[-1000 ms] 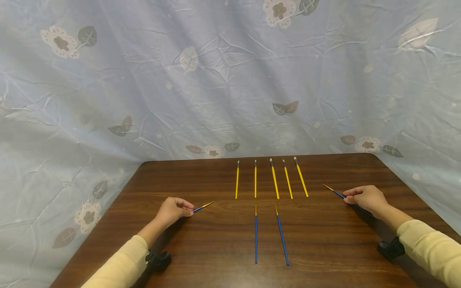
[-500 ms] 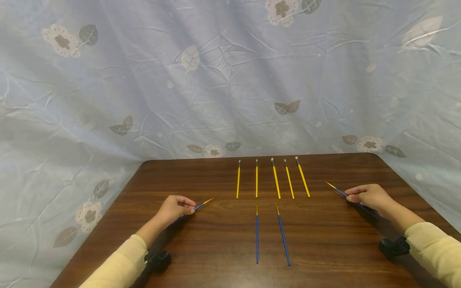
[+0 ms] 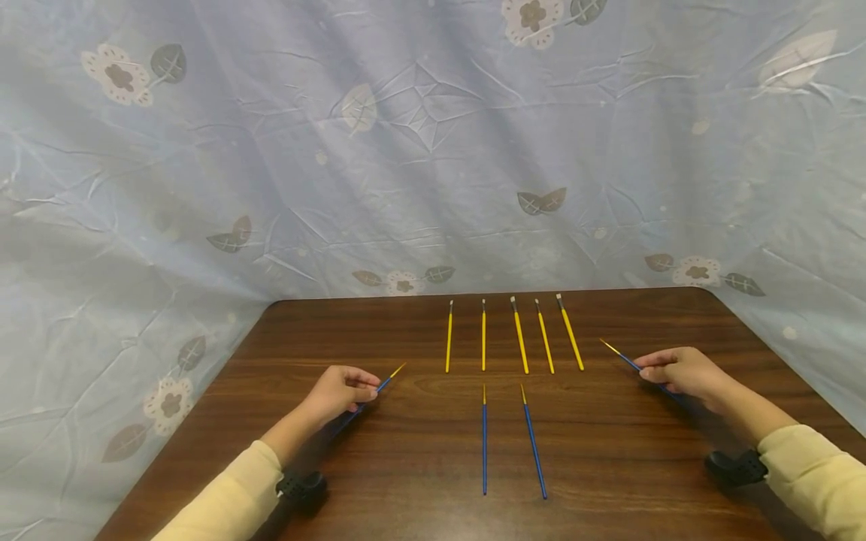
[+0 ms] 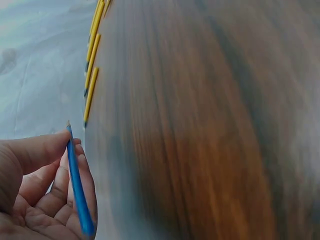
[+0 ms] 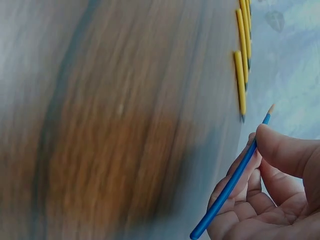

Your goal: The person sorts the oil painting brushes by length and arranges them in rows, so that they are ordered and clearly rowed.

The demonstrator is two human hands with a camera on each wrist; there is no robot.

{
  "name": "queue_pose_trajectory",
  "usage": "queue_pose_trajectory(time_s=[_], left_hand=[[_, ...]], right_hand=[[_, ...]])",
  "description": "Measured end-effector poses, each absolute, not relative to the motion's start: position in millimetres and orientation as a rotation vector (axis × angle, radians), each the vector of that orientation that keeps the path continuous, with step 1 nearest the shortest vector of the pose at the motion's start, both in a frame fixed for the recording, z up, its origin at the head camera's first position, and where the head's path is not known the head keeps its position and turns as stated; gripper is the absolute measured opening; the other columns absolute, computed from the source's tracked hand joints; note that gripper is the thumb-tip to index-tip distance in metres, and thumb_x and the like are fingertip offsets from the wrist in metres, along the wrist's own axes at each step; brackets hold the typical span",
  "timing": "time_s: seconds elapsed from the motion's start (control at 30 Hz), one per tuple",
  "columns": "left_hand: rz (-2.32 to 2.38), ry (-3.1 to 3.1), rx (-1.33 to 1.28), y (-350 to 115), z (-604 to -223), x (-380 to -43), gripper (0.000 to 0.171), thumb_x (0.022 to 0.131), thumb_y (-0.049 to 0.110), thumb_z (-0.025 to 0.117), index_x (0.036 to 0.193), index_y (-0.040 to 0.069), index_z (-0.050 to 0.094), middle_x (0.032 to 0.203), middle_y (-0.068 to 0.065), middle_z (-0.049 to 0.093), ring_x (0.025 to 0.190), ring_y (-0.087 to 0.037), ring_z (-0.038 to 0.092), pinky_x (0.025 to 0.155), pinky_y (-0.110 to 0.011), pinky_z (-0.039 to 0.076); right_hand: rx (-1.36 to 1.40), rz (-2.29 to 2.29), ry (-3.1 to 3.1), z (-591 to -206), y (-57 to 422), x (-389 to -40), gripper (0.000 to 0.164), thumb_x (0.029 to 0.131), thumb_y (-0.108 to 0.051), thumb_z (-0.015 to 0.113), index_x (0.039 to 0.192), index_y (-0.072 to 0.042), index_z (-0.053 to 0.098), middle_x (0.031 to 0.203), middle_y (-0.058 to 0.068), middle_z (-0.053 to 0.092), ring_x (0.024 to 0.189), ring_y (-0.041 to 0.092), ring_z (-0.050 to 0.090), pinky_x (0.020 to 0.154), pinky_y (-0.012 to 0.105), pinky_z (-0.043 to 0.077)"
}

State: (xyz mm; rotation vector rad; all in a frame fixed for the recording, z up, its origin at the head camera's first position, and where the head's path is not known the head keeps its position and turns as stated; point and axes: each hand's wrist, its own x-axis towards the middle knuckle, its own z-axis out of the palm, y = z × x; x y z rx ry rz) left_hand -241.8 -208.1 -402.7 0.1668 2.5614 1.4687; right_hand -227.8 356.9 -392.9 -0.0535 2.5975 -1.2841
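Note:
My left hand point(image 3: 343, 392) pinches a blue paintbrush point(image 4: 77, 185) between thumb and fingers; in the head view its golden tip points up and to the right. On the right, my right hand point(image 3: 683, 372) pinches another blue paintbrush point(image 5: 230, 182), with its tip aimed up and left toward the row of brushes. Two more blue paintbrushes lie between the hands: one nearly straight point(image 3: 484, 451), the other slightly slanted point(image 3: 534, 451). Behind them several yellow paintbrushes point(image 3: 521, 342) lie side by side, white bristles toward the far edge.
The brown wooden table point(image 3: 406, 466) ends at a far edge just beyond the yellow brushes. A pale floral cloth point(image 3: 419, 150) hangs behind and at both sides. Dark wrist cameras sit under the left point(image 3: 303, 490) and right point(image 3: 737, 467) forearms.
The left brush has swung to point more steeply upward, and the left hand has shifted slightly right. My right hand moved a little right, then back left with its brush. The lying brushes stay put.

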Motion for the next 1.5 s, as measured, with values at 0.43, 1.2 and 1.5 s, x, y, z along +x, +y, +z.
queue_pose_trajectory(time_s=[0.43, 1.2, 1.5], left_hand=[[1.553, 2.432, 0.244, -184, -407, -232, 0.024, 0.088, 0.002, 0.066, 0.11, -0.007, 0.067, 0.093, -0.01, 0.069, 0.083, -0.023, 0.066, 0.067, -0.037, 0.058], [1.617, 2.257, 0.222, -138, -401, -207, 0.024, 0.089, 0.001, 0.063, 0.111, -0.009, 0.065, 0.093, -0.011, 0.067, 0.079, -0.02, 0.064, 0.063, -0.033, 0.06], [1.665, 2.224, 0.145, -126, -405, -203, 0.021, 0.088, -0.002, 0.064, 0.107, -0.012, 0.063, 0.089, -0.014, 0.066, 0.075, -0.02, 0.065, 0.06, -0.033, 0.06]], right_hand=[[-0.098, -1.347, 2.511, -386, 324, -216, 0.045, 0.096, -0.021, 0.063, 0.129, 0.008, 0.056, 0.129, 0.027, 0.054, 0.111, 0.034, 0.054, 0.082, 0.042, 0.055], [-0.086, -1.504, 2.35, -384, 261, -193, 0.033, 0.094, -0.008, 0.064, 0.119, 0.012, 0.059, 0.112, 0.016, 0.062, 0.093, 0.023, 0.06, 0.076, 0.04, 0.059], [-0.032, -1.52, 2.334, -390, 244, -188, 0.027, 0.093, -0.003, 0.061, 0.115, 0.013, 0.06, 0.103, 0.014, 0.063, 0.085, 0.023, 0.06, 0.068, 0.036, 0.059]])
